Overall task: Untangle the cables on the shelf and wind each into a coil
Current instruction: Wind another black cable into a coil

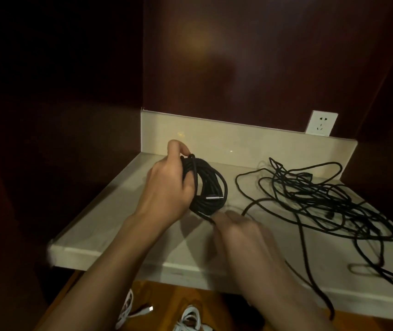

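Winding the first black cable into a coil on the shelf, its last stretch not yet wound on.

The left hand [166, 187] has its fingers curled round the coil [208, 187], holding it upright on the shelf [109, 225], well to the left of the wall socket [321, 123]; a metal plug end lies across the loops. The right hand [240, 231] is blurred, below and left of the socket, and seems to pinch the loose tail [206, 217] trailing from the coil, though I cannot tell for sure. The tangle [322, 199] sprawls just below the socket, untouched. I judge the next move calls for laying the tail round the coil, tucking the end, then starting on the tangle. White cables [190, 317] lie on the floor beneath the shelf.
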`<act>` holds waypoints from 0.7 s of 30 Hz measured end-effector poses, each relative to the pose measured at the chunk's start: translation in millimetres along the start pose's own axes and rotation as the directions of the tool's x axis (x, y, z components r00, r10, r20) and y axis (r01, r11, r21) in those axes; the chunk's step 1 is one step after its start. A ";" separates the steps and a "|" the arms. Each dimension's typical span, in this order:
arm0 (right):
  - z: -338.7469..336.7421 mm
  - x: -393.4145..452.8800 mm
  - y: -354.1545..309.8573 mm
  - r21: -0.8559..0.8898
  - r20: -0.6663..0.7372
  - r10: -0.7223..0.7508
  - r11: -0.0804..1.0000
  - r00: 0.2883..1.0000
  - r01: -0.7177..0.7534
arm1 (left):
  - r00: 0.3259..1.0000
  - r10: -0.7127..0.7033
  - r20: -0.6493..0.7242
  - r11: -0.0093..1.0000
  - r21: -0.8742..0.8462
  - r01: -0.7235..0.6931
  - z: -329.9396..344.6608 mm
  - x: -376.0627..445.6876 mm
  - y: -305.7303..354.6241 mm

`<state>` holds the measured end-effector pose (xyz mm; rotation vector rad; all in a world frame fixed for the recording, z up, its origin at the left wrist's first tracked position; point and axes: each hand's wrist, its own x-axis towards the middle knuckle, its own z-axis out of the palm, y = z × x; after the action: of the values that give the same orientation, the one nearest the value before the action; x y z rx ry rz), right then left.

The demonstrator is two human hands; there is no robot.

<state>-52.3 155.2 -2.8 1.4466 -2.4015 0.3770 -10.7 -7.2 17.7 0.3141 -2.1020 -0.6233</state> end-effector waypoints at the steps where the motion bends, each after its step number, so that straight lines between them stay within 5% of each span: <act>1: -7.9 3.0 2.4 -0.044 0.003 -0.055 0.997 0.998 0.055 | 1.000 0.020 -0.005 1.000 0.010 -0.020 -3.3 0.5 2.5; 5: -37.2 14.9 12.9 -0.164 0.050 -0.273 0.947 0.961 0.278 | 0.998 0.014 0.055 1.000 0.027 -0.015 -16.4 6.1 7.2; 7: -53.9 16.9 13.6 -0.069 0.161 -0.323 0.939 0.933 0.337 | 0.992 0.015 0.127 1.000 0.024 -0.018 -21.4 7.0 7.7; 10: -68.9 24.5 21.4 0.225 0.426 -0.186 0.970 0.886 0.095 | 0.972 0.019 0.234 0.997 -0.076 -0.002 -24.4 7.4 7.5; 12: -68.6 30.8 29.0 0.105 0.496 -0.098 0.993 0.863 0.052 | 0.953 0.036 0.300 0.996 -0.094 -0.008 -27.2 6.0 10.5; 15: -67.8 27.1 53.9 -0.337 0.322 0.034 0.938 0.946 0.081 | 0.944 0.039 0.327 0.994 0.085 -0.071 -34.8 3.8 6.1; 16: -74.3 22.1 63.4 -0.368 0.233 0.028 0.928 0.972 0.062 | 0.960 0.024 0.279 0.989 0.136 -0.065 -37.9 3.0 0.4; 18: -92.6 13.0 75.2 -0.236 0.170 -0.038 0.969 0.985 0.078 | 0.980 -0.010 0.199 1.000 0.006 0.009 -41.8 1.9 -11.7; 21: -94.7 7.9 72.2 -0.007 0.178 -0.155 0.987 0.972 0.159 | 0.963 -0.052 0.264 0.913 -0.377 0.153 -39.1 1.9 -14.7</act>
<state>-107.8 217.5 82.6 1.7123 -2.3945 0.1917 20.2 -32.7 29.6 0.1210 -2.1404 -1.1833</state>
